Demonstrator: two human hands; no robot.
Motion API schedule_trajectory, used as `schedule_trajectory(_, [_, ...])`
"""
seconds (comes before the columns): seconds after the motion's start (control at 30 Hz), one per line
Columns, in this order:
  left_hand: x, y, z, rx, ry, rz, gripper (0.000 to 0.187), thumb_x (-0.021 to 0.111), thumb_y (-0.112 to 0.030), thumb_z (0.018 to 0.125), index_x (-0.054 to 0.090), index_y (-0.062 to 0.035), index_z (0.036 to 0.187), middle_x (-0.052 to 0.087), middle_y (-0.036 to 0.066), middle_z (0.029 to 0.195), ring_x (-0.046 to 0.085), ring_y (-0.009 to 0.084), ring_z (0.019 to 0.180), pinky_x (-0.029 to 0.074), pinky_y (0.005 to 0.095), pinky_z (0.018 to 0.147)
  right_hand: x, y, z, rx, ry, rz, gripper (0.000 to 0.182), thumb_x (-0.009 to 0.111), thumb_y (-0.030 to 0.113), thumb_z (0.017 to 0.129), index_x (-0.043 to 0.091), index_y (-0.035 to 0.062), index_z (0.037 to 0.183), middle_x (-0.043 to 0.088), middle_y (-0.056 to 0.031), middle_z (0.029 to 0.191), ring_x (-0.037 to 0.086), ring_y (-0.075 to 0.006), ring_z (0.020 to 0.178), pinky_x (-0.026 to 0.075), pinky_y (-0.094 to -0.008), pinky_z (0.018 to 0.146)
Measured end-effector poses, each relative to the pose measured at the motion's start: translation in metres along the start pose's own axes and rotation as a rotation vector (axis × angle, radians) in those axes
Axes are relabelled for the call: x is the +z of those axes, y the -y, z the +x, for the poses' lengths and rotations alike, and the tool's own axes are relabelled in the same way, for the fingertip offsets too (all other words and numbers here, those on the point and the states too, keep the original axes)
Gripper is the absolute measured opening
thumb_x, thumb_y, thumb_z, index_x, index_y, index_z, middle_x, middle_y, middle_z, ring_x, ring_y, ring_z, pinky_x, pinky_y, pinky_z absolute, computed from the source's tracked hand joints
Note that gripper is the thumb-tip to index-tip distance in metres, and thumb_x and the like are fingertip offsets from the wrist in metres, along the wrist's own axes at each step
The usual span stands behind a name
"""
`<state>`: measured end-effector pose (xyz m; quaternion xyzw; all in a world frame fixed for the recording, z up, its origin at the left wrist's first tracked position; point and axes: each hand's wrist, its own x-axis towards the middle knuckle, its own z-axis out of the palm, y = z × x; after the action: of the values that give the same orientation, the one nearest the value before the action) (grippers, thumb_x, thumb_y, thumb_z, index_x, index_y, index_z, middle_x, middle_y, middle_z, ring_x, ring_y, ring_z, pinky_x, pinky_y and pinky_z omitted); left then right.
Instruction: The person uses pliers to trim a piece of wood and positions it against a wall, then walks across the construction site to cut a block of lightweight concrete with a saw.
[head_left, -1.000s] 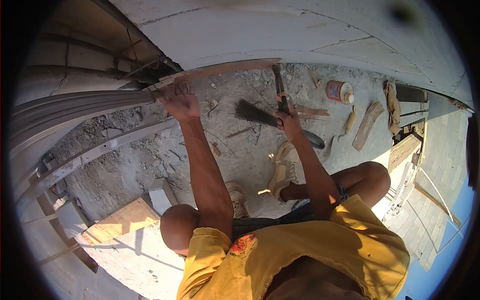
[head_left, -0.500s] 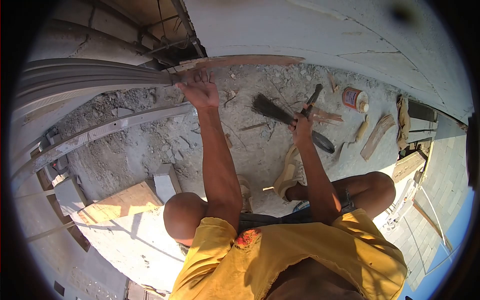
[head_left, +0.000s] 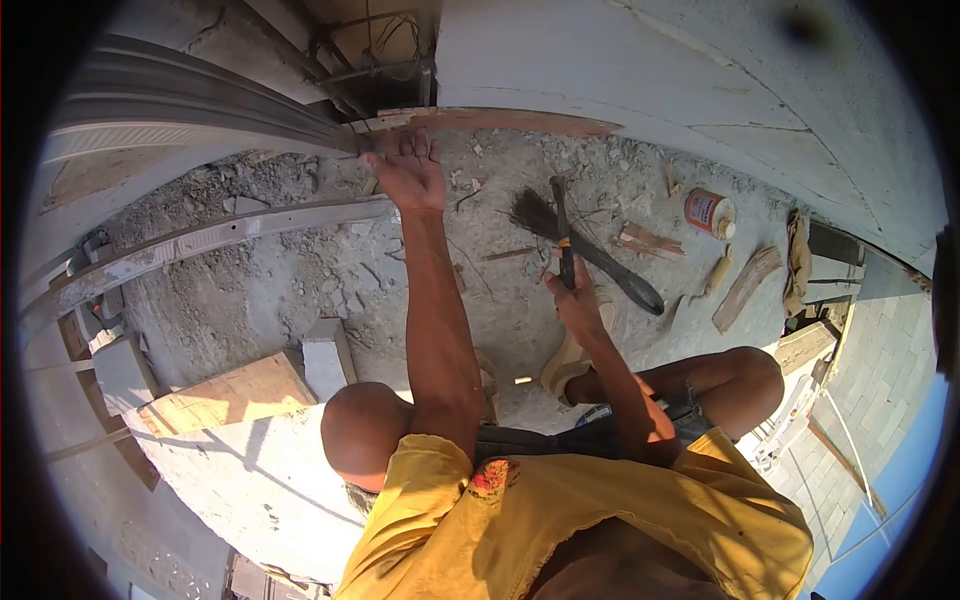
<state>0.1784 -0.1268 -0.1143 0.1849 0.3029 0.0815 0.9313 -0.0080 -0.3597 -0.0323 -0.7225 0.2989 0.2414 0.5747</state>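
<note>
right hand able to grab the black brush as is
Probably yes: the brush lies close to the right hand, its handle end uncovered, though that hand may first have to put down the tool it grips.

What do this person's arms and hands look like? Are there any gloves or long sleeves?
No gloves: the bare left hand and bare right hand show. The forearms are bare too, without cables. The short, loose yellow cloth sleeves match the yellow shirt, which has a red-and-orange mark near the left sleeve.
</note>
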Motion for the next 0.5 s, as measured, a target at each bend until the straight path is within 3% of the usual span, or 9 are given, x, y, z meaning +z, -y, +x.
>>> schedule_trajectory(0.13, [0.0, -0.001, 0.003, -0.028, 0.028, -0.027, 0.086, 0.023, -0.068, 0.099, 0.011, -0.0049, 0.156, 0.015, 0.012, 0.161, 0.029, 0.0307, 0.141, 0.01, 0.0492, 0.12, 0.039, 0.009, -0.01, 0.124, 0.138, 0.137, 0.042, 0.061, 0.009, 0.094, 0.048, 0.0175, 0.133, 0.042, 0.0065, 0.067, 0.036, -0.003, 0.048, 0.03, -0.0238, 0.043])
schedule_trajectory(0.3, [-0.002, -0.007, 0.006, -0.041, 0.097, 0.023, 0.085, 0.024, -0.066, 0.1, 0.006, -0.0058, 0.157, 0.014, 0.012, 0.161, 0.028, 0.0307, 0.142, 0.008, 0.0488, 0.121, 0.097, 0.089, 0.068, 0.233, 0.198, 0.29, 0.044, 0.061, 0.008, 0.091, 0.049, 0.0182, 0.132, 0.04, 0.0043, 0.068, 0.036, -0.0054, 0.05, 0.03, -0.0243, 0.043])
schedule_trajectory(0.43, [0.001, -0.006, 0.001, -0.019, 0.046, -0.022, 0.078, 0.025, -0.061, 0.102, 0.017, -0.0012, 0.152, 0.02, 0.017, 0.157, 0.022, 0.0334, 0.144, 0.008, 0.0513, 0.121, 0.083, 0.065, 0.065, 0.094, 0.178, 0.028, 0.046, 0.062, 0.013, 0.092, 0.048, 0.0171, 0.135, 0.043, 0.0031, 0.069, 0.035, -0.0047, 0.049, 0.03, -0.0262, 0.042])
schedule_trajectory(0.5, [0.006, -0.008, -0.003, -0.028, 0.042, -0.036, 0.079, 0.029, -0.059, 0.102, 0.012, -0.0014, 0.154, 0.013, 0.015, 0.161, 0.014, 0.0324, 0.149, 0.007, 0.0509, 0.121, 0.07, 0.042, 0.052, -0.033, 0.157, -0.303, 0.052, 0.061, 0.014, 0.092, 0.044, 0.0178, 0.141, 0.049, -0.0012, 0.072, 0.046, -0.0106, 0.056, 0.04, -0.0309, 0.05])
